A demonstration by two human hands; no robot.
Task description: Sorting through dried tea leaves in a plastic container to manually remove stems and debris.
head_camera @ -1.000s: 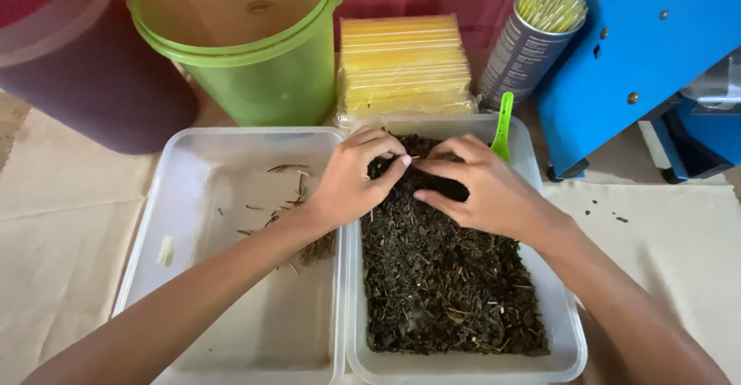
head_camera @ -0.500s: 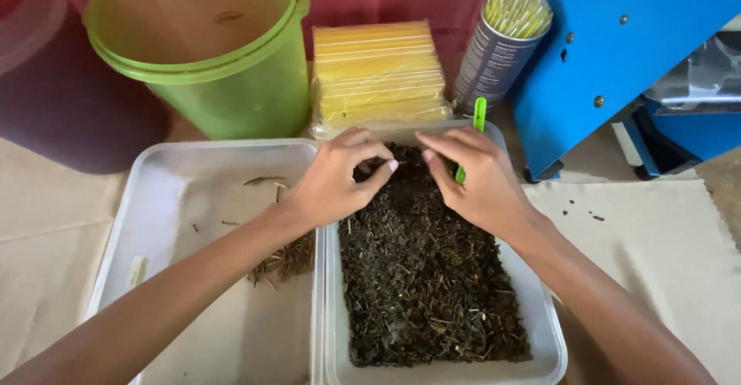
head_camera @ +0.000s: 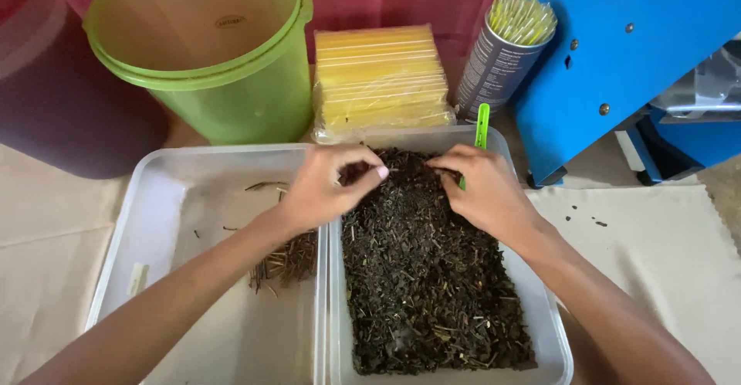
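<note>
Pinching with both hands here: left hand [head_camera: 320, 186] has thumb and fingers closed together on what looks like a thin stem, right hand [head_camera: 484, 192] has its fingertips pressed down into the pile, though I can't tell if it actually has anything pinched. Only one view, from the head camera looking down.

Both hands sit at the far end of a clear plastic tub [head_camera: 557, 331] filled with dried tea leaves [head_camera: 428, 277]. That stuff looks light, loose and crumbly, so I'd say small fingertip pinches on single stems work better than a handful.

Just beside it on the left, touching, is a second clear tub [head_camera: 131, 230] with a small heap of picked-out stems [head_camera: 287, 260]. A green scoop [head_camera: 480, 126] stands in the tea's far corner, close behind the right hand. Beyond: green bucket [head_camera: 224, 53], packs of yellow straws [head_camera: 380, 76], a can of straws [head_camera: 502, 53], blue machine [head_camera: 633, 53].
</note>
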